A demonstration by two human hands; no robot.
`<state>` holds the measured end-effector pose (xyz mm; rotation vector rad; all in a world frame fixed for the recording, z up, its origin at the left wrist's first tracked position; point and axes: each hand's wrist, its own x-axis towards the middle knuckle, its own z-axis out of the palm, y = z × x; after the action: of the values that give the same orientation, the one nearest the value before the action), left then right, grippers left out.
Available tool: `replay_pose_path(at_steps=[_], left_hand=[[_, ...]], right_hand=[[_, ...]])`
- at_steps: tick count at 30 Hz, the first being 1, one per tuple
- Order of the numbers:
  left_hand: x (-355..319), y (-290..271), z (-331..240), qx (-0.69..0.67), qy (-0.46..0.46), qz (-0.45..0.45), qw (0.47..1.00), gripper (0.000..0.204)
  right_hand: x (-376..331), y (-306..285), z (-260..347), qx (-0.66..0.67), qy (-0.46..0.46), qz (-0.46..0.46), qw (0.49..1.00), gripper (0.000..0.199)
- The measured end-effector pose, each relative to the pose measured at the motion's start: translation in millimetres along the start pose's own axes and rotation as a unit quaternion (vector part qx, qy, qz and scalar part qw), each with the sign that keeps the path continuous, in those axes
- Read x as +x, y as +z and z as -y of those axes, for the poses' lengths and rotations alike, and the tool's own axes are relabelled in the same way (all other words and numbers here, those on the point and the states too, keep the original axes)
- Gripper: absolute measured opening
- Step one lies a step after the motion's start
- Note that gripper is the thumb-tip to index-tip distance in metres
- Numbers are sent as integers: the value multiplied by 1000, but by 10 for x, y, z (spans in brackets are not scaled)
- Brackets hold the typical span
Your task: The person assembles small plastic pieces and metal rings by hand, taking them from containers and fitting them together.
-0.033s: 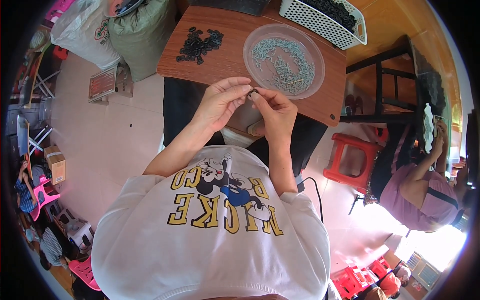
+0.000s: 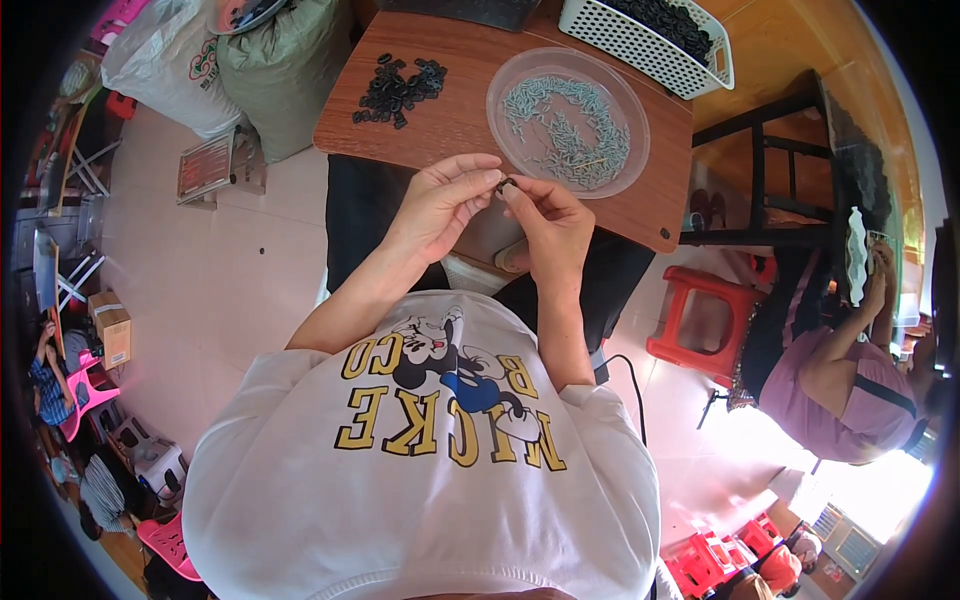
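Observation:
Just past the near edge of the table, my two hands meet fingertip to fingertip. My right hand (image 2: 553, 222) pinches a small black piece (image 2: 506, 186) between thumb and forefinger; its exact kind is too small to make out. Thumb and forefinger of my left hand (image 2: 438, 208) are closed right beside that piece, and whatever lies between them is hidden. Beyond my right hand sits a round clear plastic tray (image 2: 637, 105) with many small grey-blue pieces (image 2: 575, 165) in it. A heap of small black pieces (image 2: 400, 92) lies at the table's far left.
On the brown table (image 2: 460, 90), a white perforated basket (image 2: 650, 62) full of black pieces stands far right; one black piece (image 2: 665, 232) lies near the right corner. Large sacks (image 2: 285, 80) and a low stool (image 2: 207, 168) are left. A red stool (image 2: 700, 320) and a co-worker (image 2: 835, 385) are right.

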<state>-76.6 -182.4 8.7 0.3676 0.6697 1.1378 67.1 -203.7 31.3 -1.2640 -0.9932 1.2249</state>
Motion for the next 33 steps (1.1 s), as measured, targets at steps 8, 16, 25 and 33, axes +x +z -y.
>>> replay_pose_path(at_steps=[8,16,25,33], left_hand=[[-76,14,10,162,96,-7,982,25],[4,-9,-43,107,61,5,992,26],[-3,-51,-25,166,85,-12,982,29],[-7,-151,-94,189,74,-15,979,33]], right_hand=[[-70,63,-38,-61,-33,-18,997,17],[1,82,-172,-26,-63,-31,997,16],[-37,69,-221,-52,-55,-31,997,15],[-7,141,-274,-32,-41,-17,999,13]])
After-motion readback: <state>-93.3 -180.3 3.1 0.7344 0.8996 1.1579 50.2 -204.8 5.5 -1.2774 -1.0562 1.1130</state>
